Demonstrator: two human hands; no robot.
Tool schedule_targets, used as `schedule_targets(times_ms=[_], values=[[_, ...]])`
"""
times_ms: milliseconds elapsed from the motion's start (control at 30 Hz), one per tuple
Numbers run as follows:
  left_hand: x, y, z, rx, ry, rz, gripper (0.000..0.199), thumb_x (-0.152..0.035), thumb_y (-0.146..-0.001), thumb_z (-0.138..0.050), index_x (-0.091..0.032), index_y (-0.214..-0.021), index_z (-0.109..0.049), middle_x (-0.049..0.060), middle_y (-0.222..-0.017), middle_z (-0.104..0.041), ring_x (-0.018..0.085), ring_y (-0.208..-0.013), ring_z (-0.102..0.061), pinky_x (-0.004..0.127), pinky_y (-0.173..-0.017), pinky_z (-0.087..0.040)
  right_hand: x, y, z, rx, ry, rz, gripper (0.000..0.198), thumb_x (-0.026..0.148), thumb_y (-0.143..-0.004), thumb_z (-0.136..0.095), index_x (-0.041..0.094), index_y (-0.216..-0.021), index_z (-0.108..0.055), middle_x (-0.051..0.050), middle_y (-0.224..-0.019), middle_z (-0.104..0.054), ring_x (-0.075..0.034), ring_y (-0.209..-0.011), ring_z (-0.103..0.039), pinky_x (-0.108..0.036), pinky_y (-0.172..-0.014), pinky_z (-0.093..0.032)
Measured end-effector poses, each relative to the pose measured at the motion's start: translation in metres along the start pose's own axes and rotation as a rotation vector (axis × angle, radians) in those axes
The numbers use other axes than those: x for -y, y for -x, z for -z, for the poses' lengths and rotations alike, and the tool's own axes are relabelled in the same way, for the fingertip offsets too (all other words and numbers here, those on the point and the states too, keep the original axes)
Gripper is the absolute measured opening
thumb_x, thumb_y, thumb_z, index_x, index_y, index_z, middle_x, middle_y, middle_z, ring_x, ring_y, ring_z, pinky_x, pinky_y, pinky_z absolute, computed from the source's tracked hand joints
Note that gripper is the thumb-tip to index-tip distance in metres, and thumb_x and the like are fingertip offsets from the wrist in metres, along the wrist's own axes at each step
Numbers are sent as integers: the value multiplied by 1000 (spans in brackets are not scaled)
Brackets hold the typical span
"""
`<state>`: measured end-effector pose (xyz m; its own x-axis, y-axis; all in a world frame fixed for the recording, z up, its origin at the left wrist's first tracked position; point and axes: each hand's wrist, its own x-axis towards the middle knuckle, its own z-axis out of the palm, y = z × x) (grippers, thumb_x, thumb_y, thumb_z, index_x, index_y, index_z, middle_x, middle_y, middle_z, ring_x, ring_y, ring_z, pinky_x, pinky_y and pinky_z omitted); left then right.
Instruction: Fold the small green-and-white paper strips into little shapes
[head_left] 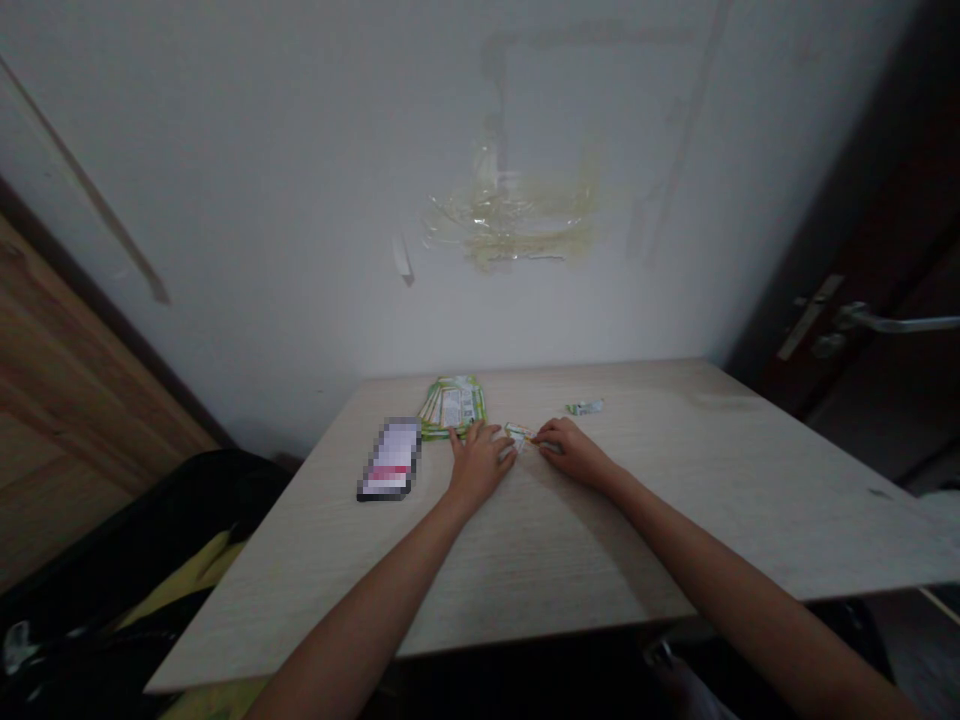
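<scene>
My left hand (481, 463) lies on the table with its fingers apart. Its fingertips are at the front edge of a fanned stack of green-and-white printed packets (459, 405), and its thumb side is beside a small printed packet piece (517, 432). Fingers bent and pressed together, my right hand (571, 450) pinches the right end of that piece. The exact hold is partly hidden by the fingers. Farther back on the right lies a small torn green-and-white strip (585, 407), apart from both hands.
A phone (391, 460) with a blurred screen lies left of my left hand on the pale wooden table (525, 560). Behind the table rises a wall (315, 220) with tape marks. A dark bag (180, 510) is at the left, and a door handle (900, 322) at the right.
</scene>
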<state>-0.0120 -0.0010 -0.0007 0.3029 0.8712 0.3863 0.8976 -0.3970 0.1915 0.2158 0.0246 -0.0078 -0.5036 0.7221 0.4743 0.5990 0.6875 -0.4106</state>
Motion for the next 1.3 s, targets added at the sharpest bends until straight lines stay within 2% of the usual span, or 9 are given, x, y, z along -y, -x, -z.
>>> schedule_targets(times_ms=[167, 300, 500, 633, 733, 833, 1000, 1200, 1300], values=[[1, 2, 0, -15, -19, 7, 28, -48, -93, -53, -39, -113, -71, 3, -135, -61, 34, -137, -37, 75, -111, 0, -1, 0, 0, -51, -20, 0, 24, 10, -81, -60, 21, -95, -77, -10, -99, -71, -24, -100, -61, -41, -95, -49], [1, 2, 0, -12, -25, 28, 31, -51, -92, -53, -40, -115, -70, 5, -135, -60, 35, -137, -37, 76, -111, -1, -3, 0, 0, -61, -96, 17, 29, 8, -79, -58, 23, -94, -77, -8, -105, -72, -23, -104, -63, -41, -97, -49], [1, 1, 0, -6, -19, 41, 27, -46, -92, -55, -42, -114, -70, 4, -137, -58, 34, -137, -36, 76, -110, -3, -5, 0, 4, -5, -160, -2, 28, 10, -80, -57, 23, -96, -76, -6, -96, -74, -21, -97, -66, -39, -93, -52], [3, 1, -1, 9, 4, 25, 25, -44, -92, -56, -46, -112, -70, 2, -137, -59, 33, -137, -36, 77, -109, -4, -2, 2, 4, -64, -137, 22, 32, 9, -80, -59, 23, -104, -75, -9, -115, -70, -22, -110, -62, -43, -101, -49], [4, 0, 0, 18, 29, 32, 23, -43, -92, -57, -46, -110, -71, 1, -136, -59, 32, -137, -37, 76, -109, -4, 1, 2, 4, -17, -103, 53, 37, 6, -80, -57, 23, -110, -73, -9, -124, -67, -23, -118, -58, -45, -106, -46], [5, -1, 0, 13, 45, 46, 21, -43, -90, -60, -44, -107, -72, 1, -135, -60, 31, -137, -37, 74, -111, -3, 3, 1, 4, 59, -71, 65, 39, 6, -81, -55, 22, -111, -72, -9, -120, -69, -22, -115, -60, -44, -104, -47], [4, -1, 1, 4, 44, 51, 21, -44, -91, -58, -41, -105, -74, 2, -134, -60, 29, -135, -39, 72, -112, -4, 5, -1, 6, 72, -10, 84, 36, 6, -82, -55, 20, -110, -73, -10, -115, -70, -23, -110, -60, -43, -101, -48], [-2, 1, 4, 31, 5, 43, 40, -64, -89, -48, -44, -116, -70, 3, -144, -55, 36, -139, -34, 73, -112, 3, 9, -1, 9, 84, 45, 80, 37, 5, -83, -54, 20, -111, -73, -12, -107, -67, -22, -104, -59, -40, -95, -49], [-3, 2, 4, 48, -3, 39, 45, -67, -88, -48, -45, -122, -66, 4, -147, -51, 37, -140, -32, 73, -111, 5, 8, -1, 8, 96, 57, 74, 39, 4, -82, -54, 20, -112, -72, -11, -104, -65, -21, -100, -58, -38, -92, -49]])
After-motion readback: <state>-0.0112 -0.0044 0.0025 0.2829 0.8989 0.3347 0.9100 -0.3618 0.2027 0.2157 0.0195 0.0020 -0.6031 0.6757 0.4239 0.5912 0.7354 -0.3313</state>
